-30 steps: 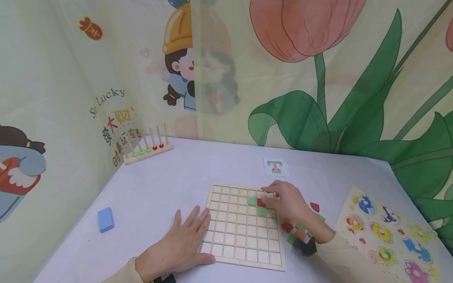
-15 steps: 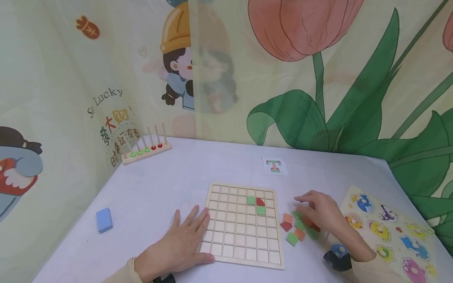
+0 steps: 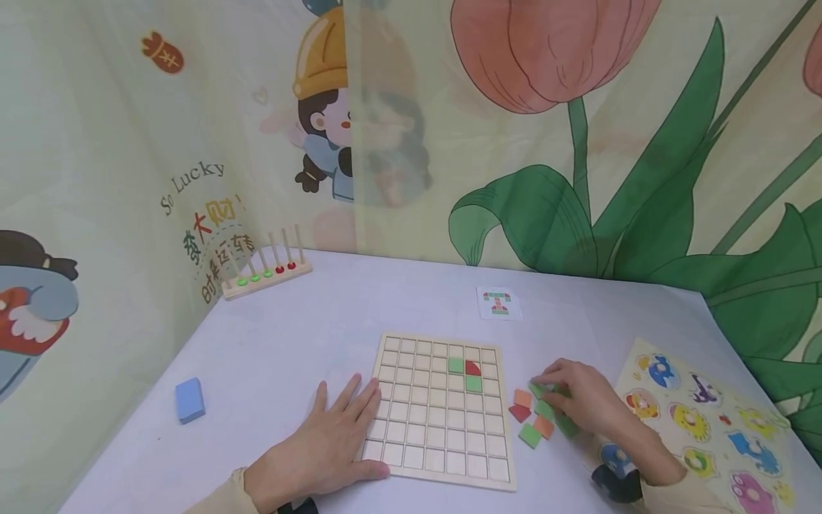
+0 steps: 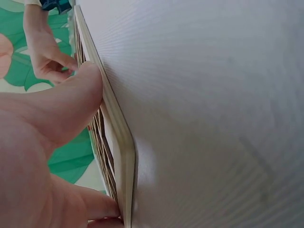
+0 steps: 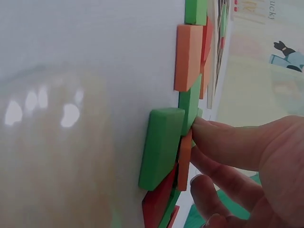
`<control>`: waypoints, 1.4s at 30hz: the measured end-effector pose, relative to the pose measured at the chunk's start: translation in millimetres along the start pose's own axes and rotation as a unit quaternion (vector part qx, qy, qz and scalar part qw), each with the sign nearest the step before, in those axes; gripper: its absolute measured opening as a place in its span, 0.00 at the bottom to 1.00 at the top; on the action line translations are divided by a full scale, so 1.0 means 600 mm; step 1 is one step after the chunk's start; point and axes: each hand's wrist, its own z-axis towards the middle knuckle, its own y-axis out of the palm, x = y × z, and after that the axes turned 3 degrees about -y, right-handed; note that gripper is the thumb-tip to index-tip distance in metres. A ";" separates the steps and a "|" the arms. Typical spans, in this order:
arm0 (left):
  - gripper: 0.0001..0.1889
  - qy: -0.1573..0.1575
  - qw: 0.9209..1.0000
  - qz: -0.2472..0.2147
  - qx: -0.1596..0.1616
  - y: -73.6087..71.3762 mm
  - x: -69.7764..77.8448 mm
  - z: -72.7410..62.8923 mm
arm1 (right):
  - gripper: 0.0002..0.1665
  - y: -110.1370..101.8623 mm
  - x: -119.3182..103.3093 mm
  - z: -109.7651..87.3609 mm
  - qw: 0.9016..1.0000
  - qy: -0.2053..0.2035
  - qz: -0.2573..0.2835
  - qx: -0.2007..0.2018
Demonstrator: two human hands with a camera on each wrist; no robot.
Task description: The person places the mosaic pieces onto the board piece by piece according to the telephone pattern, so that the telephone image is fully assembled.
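Though small, green tile (image 3: 537, 390) against fingers (image 3: 552, 375)

White glare (image 5: 71, 115) dots the right wrist view.

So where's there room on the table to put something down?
There's bare table between the blue block and the left hand, and more between the peg rack and the card. It's crowded right of the grid: tiles and the right hand are there, with the picture board further right.
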 end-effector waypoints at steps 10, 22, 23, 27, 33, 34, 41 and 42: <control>0.57 0.005 1.000 0.003 0.006 0.001 0.000 0.000 | 0.18 0.005 -0.006 0.000 0.998 -0.040 -0.049 0.032; 0.57 0.002 1.000 0.002 0.004 0.000 0.001 0.001 | 0.19 0.010 -0.008 0.004 0.997 -0.032 -0.051 0.038; 0.57 0.002 1.000 0.002 0.004 0.000 0.001 0.000 | 0.19 0.010 -0.009 0.005 0.998 -0.029 -0.050 0.037; 0.57 0.002 1.000 0.001 0.002 0.000 0.001 0.000 | 0.20 0.008 -0.013 0.007 0.998 -0.020 -0.051 0.030; 0.57 0.003 1.000 0.005 0.007 0.000 0.000 -0.001 | 0.19 0.005 -0.038 0.014 0.997 -0.028 -0.051 0.049; 0.57 0.004 1.000 0.006 0.007 0.000 0.000 -0.001 | 0.19 0.005 -0.046 0.016 0.997 -0.029 -0.047 0.052; 0.57 0.003 1.000 -0.003 0.006 0.002 0.001 0.000 | 0.18 0.022 -0.099 0.042 0.997 -0.047 -0.017 0.053; 0.56 0.003 1.000 -0.004 0.004 0.003 0.001 0.000 | 0.17 0.026 -0.106 0.047 0.997 -0.059 -0.013 0.053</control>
